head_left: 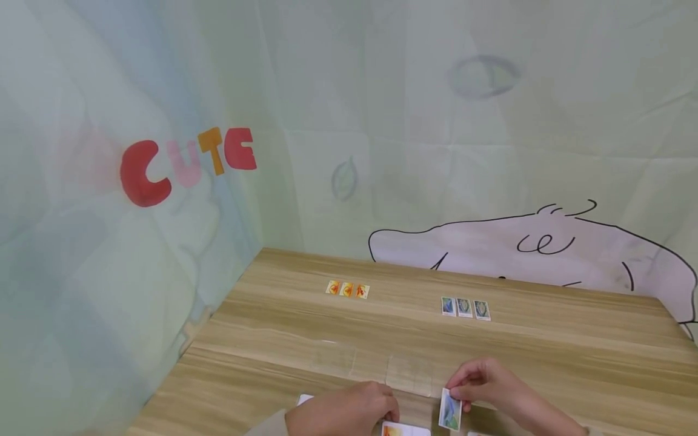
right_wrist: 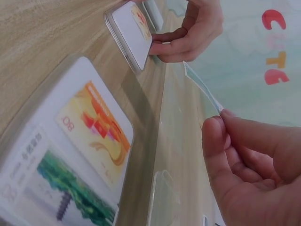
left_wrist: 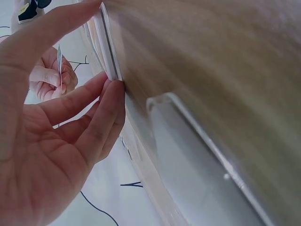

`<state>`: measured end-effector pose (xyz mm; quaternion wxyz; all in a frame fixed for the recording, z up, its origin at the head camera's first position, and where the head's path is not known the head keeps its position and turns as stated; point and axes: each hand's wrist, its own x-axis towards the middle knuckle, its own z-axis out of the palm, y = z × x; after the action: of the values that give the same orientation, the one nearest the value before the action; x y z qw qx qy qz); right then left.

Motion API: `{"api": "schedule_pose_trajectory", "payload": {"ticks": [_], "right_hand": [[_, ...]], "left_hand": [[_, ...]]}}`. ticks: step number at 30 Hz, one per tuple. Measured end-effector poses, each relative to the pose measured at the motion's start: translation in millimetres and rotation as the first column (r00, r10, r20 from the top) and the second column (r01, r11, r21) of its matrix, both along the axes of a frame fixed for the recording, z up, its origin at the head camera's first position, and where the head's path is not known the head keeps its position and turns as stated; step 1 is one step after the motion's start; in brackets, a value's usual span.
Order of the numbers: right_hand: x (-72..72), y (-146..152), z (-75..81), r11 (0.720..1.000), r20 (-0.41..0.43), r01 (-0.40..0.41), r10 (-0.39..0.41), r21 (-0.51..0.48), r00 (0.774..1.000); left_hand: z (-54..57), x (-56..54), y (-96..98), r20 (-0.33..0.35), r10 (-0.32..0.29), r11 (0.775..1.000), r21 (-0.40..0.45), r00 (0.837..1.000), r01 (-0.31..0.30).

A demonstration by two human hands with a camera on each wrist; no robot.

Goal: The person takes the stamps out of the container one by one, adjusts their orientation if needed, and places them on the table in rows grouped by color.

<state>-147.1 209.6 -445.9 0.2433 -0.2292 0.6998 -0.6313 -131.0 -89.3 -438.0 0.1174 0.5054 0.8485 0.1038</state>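
My right hand [head_left: 485,384] pinches a small stamp [head_left: 449,410] with a blue-green picture and white border between thumb and index finger. It is held up on edge, thin in the right wrist view. My left hand [head_left: 346,409] is at a white rounded flat case [right_wrist: 129,35] that carries an orange stamp [right_wrist: 140,21]. In the left wrist view, thumb and fingertips hold this case by its edges. Close to the right hand's camera lies another white case [right_wrist: 101,75], bearing an orange stamp [right_wrist: 96,127] and a green-pictured stamp [right_wrist: 70,188].
On the wooden table [head_left: 262,297], orange stamps [head_left: 346,289] lie in a row at the back left. Blue-green stamps [head_left: 465,307] form a row farther right. Two clear plates [head_left: 409,374] lie beyond the hands. Another white case [left_wrist: 188,160] stands beside the left hand.
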Motion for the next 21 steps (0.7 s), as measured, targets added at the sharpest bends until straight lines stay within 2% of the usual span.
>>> {"api": "schedule_pose_trajectory", "payload": {"ticks": [7, 15, 21], "right_hand": [[-3.3, 9, 2.7, 1.0, -0.01, 0.005, -0.005, 0.016, 1.0], [-7.5, 16, 6.3, 1.0, -0.027, -0.016, 0.015, -0.004, 1.0], [-12.1, 21, 11.1, 1.0, -0.027, -0.014, 0.015, 0.023, 1.0]], "left_hand": [[0.1, -0.2, -1.8, 0.014, 0.006, 1.0, -0.005, 1.0, -0.005], [-2.3, 0.8, -3.2, -0.039, -0.016, 1.0, 0.021, 0.999, 0.017], [-2.2, 1.1, -2.8, -0.024, -0.013, 1.0, 0.012, 1.0, 0.013]]}}
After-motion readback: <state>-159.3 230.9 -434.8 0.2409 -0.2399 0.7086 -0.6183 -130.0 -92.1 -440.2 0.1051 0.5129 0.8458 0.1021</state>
